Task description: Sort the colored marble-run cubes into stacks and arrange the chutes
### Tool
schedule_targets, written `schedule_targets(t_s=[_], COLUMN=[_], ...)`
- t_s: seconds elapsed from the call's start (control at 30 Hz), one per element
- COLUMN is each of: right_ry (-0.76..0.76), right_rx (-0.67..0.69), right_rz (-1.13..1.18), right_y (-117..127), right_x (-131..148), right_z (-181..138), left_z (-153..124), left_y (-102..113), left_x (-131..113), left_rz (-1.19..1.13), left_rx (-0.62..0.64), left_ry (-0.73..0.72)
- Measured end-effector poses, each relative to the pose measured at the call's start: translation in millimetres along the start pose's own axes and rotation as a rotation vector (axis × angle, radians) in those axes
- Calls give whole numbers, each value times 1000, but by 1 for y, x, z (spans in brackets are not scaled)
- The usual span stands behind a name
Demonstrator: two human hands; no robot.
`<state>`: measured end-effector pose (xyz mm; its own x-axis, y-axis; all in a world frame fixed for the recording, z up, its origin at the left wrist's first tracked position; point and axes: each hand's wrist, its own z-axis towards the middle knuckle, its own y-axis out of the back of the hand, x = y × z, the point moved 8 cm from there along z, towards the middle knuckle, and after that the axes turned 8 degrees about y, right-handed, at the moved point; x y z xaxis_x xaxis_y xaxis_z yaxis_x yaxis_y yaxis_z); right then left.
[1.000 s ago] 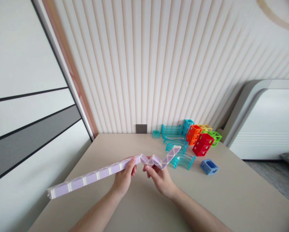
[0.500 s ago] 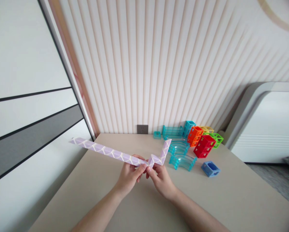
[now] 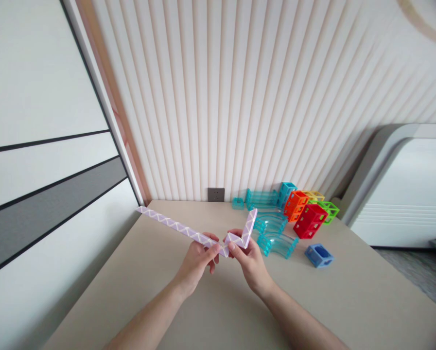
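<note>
- Here's the pale table, its far edge up against a ribbed cream wall, dark socket just above it.
- Centre stage, over the table: a lilac-and-white segmented strip, straight to the far left, bent into a zigzag at the right.
- Left hand, fingers gripping the straight run near the bend; right hand, fingers pinching the zigzag.
- Out right, clear teal pieces, with orange blocks and red blocks beyond, and a blue block nearer.
- White cabinet panels on the left, grey band across; far right, a rounded white panel over grey floor.
</note>
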<state>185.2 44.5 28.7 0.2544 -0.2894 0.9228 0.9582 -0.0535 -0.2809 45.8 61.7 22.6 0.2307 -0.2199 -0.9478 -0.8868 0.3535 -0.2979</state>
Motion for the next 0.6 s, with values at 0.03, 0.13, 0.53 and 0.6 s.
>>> schedule_targets(t_s=[0.03,0.13,0.53,0.6], right_ry=[-7,-15,37,106], right_rx=[-4,10,43,-23], right_rz=[1,17,13,-54], right_y=[0,-3,-8,-4], right_x=[1,4,6,12], right_z=[0,0,-3,-4], left_z=[0,0,-1,-3], left_y=[-3,-4,-2,-2], left_x=[0,1,-9,-10], left_rz=[-26,-51,47,94], left_rx=[17,31,90,85], left_ry=[17,54,-53,-40])
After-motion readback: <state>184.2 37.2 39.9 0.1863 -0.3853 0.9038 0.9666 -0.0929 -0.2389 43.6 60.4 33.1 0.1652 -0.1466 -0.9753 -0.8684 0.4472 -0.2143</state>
